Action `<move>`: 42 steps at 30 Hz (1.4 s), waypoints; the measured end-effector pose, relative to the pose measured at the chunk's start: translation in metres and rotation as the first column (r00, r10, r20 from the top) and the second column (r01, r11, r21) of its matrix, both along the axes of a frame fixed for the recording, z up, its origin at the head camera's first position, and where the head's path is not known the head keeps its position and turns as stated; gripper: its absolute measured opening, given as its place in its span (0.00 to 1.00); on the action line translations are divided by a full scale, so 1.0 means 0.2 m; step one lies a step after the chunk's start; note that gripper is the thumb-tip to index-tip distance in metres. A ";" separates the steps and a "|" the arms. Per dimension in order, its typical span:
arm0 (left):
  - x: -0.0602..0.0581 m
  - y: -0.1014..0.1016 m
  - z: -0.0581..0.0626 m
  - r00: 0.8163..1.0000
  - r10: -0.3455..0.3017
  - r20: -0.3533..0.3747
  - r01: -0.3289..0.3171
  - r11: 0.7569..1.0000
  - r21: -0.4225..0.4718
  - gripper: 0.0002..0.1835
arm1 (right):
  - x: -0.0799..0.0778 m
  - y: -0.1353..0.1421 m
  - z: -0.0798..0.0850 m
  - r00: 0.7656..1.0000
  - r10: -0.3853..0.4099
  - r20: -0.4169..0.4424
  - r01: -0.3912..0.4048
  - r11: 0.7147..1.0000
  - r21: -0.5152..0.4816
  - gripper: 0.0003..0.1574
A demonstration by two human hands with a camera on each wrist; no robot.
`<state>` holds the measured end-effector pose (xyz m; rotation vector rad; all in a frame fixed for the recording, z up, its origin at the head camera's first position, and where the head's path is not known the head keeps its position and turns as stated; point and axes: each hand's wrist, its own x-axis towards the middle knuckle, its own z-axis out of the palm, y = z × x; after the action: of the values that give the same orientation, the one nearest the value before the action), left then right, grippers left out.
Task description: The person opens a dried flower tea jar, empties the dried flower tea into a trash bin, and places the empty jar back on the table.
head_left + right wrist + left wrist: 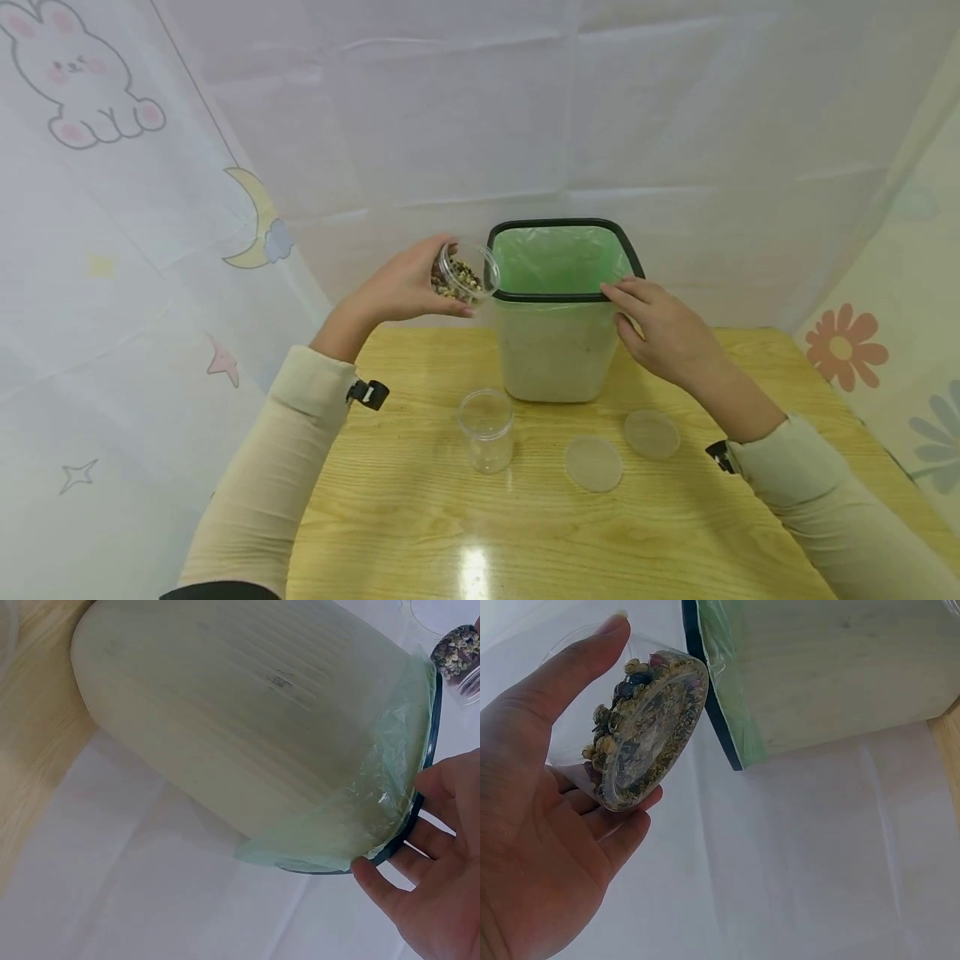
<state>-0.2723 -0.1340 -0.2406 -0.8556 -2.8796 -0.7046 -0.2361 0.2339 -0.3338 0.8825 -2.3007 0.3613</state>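
Observation:
My left hand [408, 282] grips a clear plastic jar [486, 265] and tips it sideways beside the trash bin's left rim. Dried flower buds and bits [649, 724] lie inside, along the jar's lower side and bottom. The trash bin [555, 354] is pale and translucent, with a dark rim [429, 754] and a green liner bag [555, 258] folded over it. At the bin's front right corner, my right hand [667, 333] holds the rim, fingers over it and thumb outside below.
An uncovered clear jar [487, 442] stands on the wooden table [420, 533] in front of the bin. Two round translucent lids [594, 463] lie flat to its right. White printed cloth [450, 125] hangs behind and at both sides of the table.

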 end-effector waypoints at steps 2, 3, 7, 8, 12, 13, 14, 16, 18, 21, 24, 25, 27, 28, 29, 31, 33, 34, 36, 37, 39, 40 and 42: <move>-0.01 0.01 0.01 1.000 0.002 0.003 -0.002 1.000 -0.010 0.56 | 0.00 0.00 0.00 1.000 -0.021 0.002 0.021 1.000 -0.002 0.28; -0.02 0.01 0.01 1.000 0.001 0.003 -0.001 1.000 -0.014 0.55 | 0.00 0.00 0.00 1.000 -0.030 -0.001 0.030 1.000 -0.003 0.28; -0.05 0.03 0.03 1.000 -0.004 0.001 0.004 1.000 -0.015 0.52 | 0.00 -0.01 -0.01 0.998 -0.055 -0.033 0.055 0.998 -0.023 0.26; -0.06 0.04 0.04 1.000 -0.006 0.000 0.006 1.000 -0.016 0.52 | 0.00 -0.01 -0.01 0.997 -0.061 -0.040 0.060 0.998 -0.031 0.25; -0.09 0.05 0.05 1.000 -0.011 0.002 0.011 1.000 -0.027 0.52 | 0.00 -0.02 -0.02 0.996 -0.076 -0.053 0.073 0.996 -0.051 0.24; -0.10 0.05 0.06 1.000 -0.011 0.003 0.011 0.999 -0.038 0.53 | -0.01 -0.02 -0.02 0.996 -0.076 -0.056 0.073 0.996 -0.055 0.24; -0.10 0.06 0.06 1.000 -0.013 0.006 0.013 0.999 -0.041 0.53 | -0.01 -0.02 -0.02 0.995 -0.076 -0.059 0.073 0.996 -0.056 0.24; -0.11 0.06 0.07 1.000 -0.015 0.013 0.016 0.999 -0.050 0.53 | -0.01 -0.02 -0.02 0.995 -0.073 -0.068 0.069 0.996 -0.061 0.24; -0.13 0.07 0.08 1.000 -0.017 0.018 0.018 0.998 -0.061 0.53 | -0.01 -0.02 -0.02 0.995 -0.070 -0.076 0.065 0.996 -0.065 0.24; -0.15 0.08 0.09 0.999 -0.026 0.027 0.027 0.997 -0.069 0.52 | 0.00 -0.02 -0.03 0.994 -0.073 -0.079 0.067 0.995 -0.073 0.24; -0.16 0.10 0.10 0.999 -0.027 0.022 0.028 0.996 -0.084 0.52 | 0.00 -0.03 -0.03 0.994 -0.077 -0.077 0.071 0.995 -0.076 0.25; -0.16 0.10 0.10 1.000 -0.026 0.018 0.027 0.995 -0.091 0.52 | 0.00 -0.03 -0.03 0.994 -0.077 -0.077 0.071 0.995 -0.077 0.25; -0.17 0.10 0.11 1.000 -0.018 0.010 0.019 0.994 -0.108 0.53 | 0.00 -0.03 -0.03 0.994 -0.072 -0.079 0.066 0.995 -0.080 0.25; -0.17 0.11 0.11 1.000 -0.014 0.009 0.015 0.992 -0.123 0.54 | 0.00 -0.03 -0.03 0.994 -0.068 -0.080 0.062 0.995 -0.081 0.25; -0.17 0.11 0.12 1.000 -0.011 0.010 0.012 0.991 -0.134 0.54 | 0.00 -0.03 -0.03 0.994 -0.066 -0.083 0.059 0.995 -0.083 0.25; -0.18 0.11 0.12 1.000 -0.006 0.015 0.008 0.987 -0.158 0.55 | 0.00 -0.03 -0.03 0.994 -0.061 -0.087 0.054 0.995 -0.086 0.25; -0.18 0.12 0.13 1.000 -0.002 0.020 0.006 0.984 -0.176 0.55 | 0.00 -0.03 -0.03 0.994 -0.062 -0.091 0.054 0.995 -0.085 0.25; -0.18 0.12 0.13 1.000 -0.003 0.024 0.007 0.984 -0.180 0.55 | 0.00 -0.03 -0.03 0.994 -0.063 -0.092 0.055 0.995 -0.084 0.25; -0.19 0.12 0.14 1.000 0.000 0.029 0.006 0.982 -0.189 0.54 | 0.00 -0.03 -0.04 0.994 -0.067 -0.091 0.060 0.995 -0.080 0.25; -0.19 0.12 0.14 1.000 0.002 0.031 0.004 0.981 -0.193 0.54 | 0.00 -0.03 -0.04 0.994 -0.069 -0.090 0.062 0.995 -0.080 0.25; -0.18 0.13 0.15 0.999 0.006 0.037 0.002 0.979 -0.205 0.54 | 0.00 -0.03 -0.04 0.994 -0.073 -0.087 0.066 0.995 -0.079 0.25; -0.18 0.13 0.16 0.999 0.007 0.038 0.002 0.977 -0.215 0.54 | 0.00 -0.03 -0.04 0.994 -0.074 -0.085 0.068 0.995 -0.079 0.25; -0.18 0.13 0.16 0.999 0.011 0.042 0.000 0.972 -0.237 0.56 | 0.00 -0.03 -0.04 0.994 -0.077 -0.082 0.071 0.994 -0.081 0.25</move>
<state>-0.3088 -0.1072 -0.2076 -0.8648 -3.0468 -0.3871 -0.2359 0.2275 -0.3415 0.7576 -2.2190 0.3714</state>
